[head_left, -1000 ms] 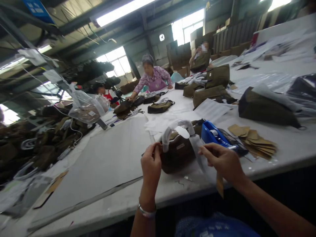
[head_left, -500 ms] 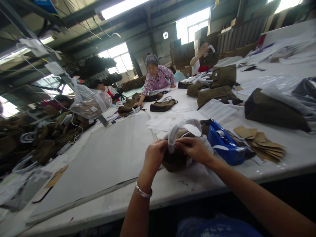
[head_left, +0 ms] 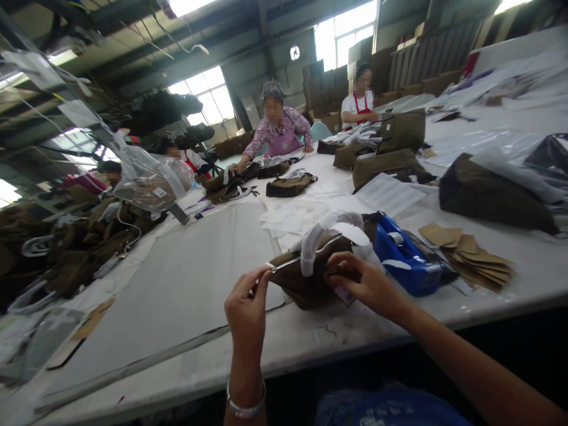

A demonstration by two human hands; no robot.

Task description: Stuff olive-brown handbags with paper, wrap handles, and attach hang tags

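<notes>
An olive-brown zippered bag [head_left: 306,287] stands on the table in front of me. Its carrying handle [head_left: 309,254] is wrapped in white padding and arches over the metal zipper [head_left: 286,262]. At the bag's left corner, my left hand [head_left: 247,299] pinches the light tab at the zipper's end between thumb and fingers. My right hand [head_left: 370,284] is against the bag's front, its fingers curled together; what lies between them is hidden. A small pale tag [head_left: 345,294] hangs below those fingers. Close by on the right is a blue tape dispenser [head_left: 406,263].
Brown paper pieces [head_left: 470,254] lie fanned out right of the dispenser. More olive bags [head_left: 390,165] sit farther back. A grey board [head_left: 190,284] covers the table on the left, beside a metal post [head_left: 177,213]. A co-worker [head_left: 284,127] leans over bags across the table.
My left hand has moved from the padded handle leftwards to the zipper's end, and the bag's left corner now shows. My right hand has shifted slightly right and down, off the handle.
</notes>
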